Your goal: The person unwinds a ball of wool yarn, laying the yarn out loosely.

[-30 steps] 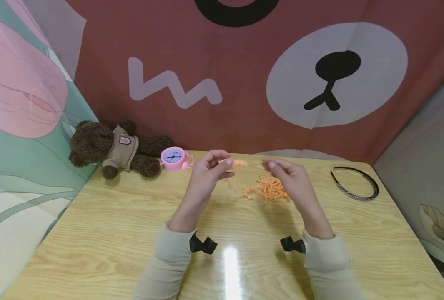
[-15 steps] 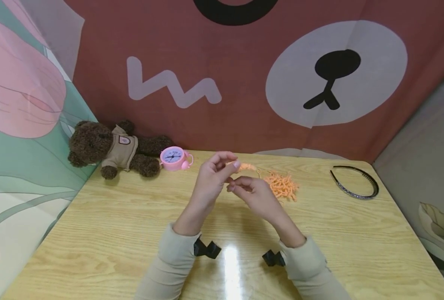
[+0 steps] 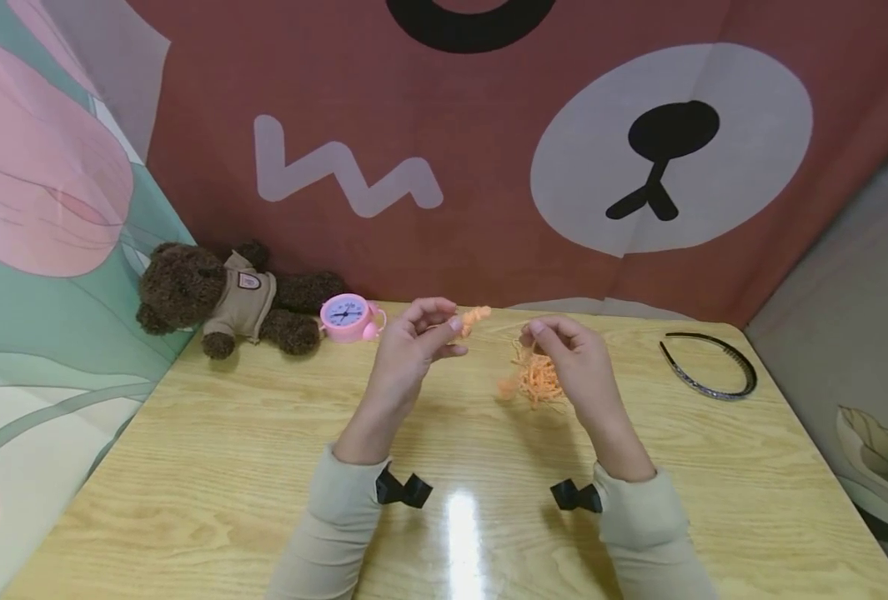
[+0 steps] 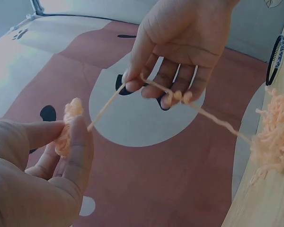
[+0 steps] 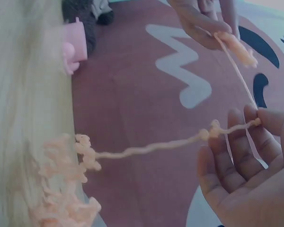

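My left hand (image 3: 412, 350) pinches a small wound bundle of orange yarn (image 4: 73, 111) between thumb and fingers, its fuzzy end poking out past the fingertips. From that bundle a taut strand (image 4: 105, 109) runs across to my right hand (image 3: 584, 362), which pinches it between thumb and index finger. The strand continues past the right fingers, with small knotted curls (image 5: 212, 129) on it, down to a loose heap of orange yarn (image 3: 539, 383) on the table. Both hands are raised above the table, apart from each other.
A brown teddy bear (image 3: 248, 296) in a beige shirt lies at the back left, with a pink alarm clock (image 3: 348, 317) at its feet. Toward the right edge of the wooden table (image 3: 188, 500) lies a black headband (image 3: 751, 375). A printed cloth (image 3: 481, 242) hangs behind.
My right hand came in under the left hand half a second ago and has moved back right, drawing the strand out. The bundle now tilts upward in the left fingers.
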Demonstrator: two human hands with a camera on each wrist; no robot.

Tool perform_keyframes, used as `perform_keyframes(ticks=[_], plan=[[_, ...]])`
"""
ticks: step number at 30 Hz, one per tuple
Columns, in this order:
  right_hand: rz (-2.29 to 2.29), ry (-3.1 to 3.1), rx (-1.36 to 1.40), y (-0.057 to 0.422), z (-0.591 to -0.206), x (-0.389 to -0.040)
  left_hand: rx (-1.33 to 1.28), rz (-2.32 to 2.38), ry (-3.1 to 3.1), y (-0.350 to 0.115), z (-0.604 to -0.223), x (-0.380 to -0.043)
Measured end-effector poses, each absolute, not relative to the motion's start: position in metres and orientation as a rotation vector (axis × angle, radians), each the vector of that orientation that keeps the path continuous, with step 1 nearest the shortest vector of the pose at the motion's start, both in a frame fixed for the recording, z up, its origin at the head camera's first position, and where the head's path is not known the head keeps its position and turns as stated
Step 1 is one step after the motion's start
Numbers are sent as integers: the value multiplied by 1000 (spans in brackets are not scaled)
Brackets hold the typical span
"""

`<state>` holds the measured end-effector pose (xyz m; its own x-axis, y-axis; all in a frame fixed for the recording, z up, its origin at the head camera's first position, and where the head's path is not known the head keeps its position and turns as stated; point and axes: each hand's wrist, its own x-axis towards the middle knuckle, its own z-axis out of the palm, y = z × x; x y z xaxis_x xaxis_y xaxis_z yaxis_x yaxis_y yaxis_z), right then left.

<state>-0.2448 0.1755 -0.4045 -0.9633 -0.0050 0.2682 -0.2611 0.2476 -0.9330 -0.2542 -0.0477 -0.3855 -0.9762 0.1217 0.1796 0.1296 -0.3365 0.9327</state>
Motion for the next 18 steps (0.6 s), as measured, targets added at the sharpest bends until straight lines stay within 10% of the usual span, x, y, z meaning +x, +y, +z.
perform_keyframes(ticks=[18], plan=[[1928, -2027, 136, 211, -392, -246, -229, -2458, -1828, -60, -384, -260]])
